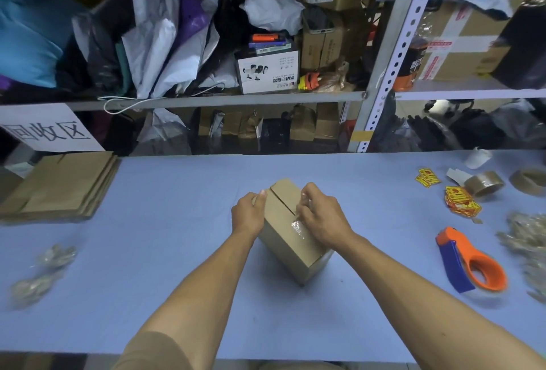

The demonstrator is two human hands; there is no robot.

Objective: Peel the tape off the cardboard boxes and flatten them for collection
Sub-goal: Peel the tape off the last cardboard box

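At frame centre, your left hand (pixel 247 213) gripped the box (pixel 291 239) while your right hand (pixel 320 216) pinched its tape (pixel 299 224).

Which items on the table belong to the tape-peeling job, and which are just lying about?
In use: cardboard box, clear tape, left hand, right hand, flattened cardboard stack.
Lying about: tape dispenser, tape rolls, yellow stickers.
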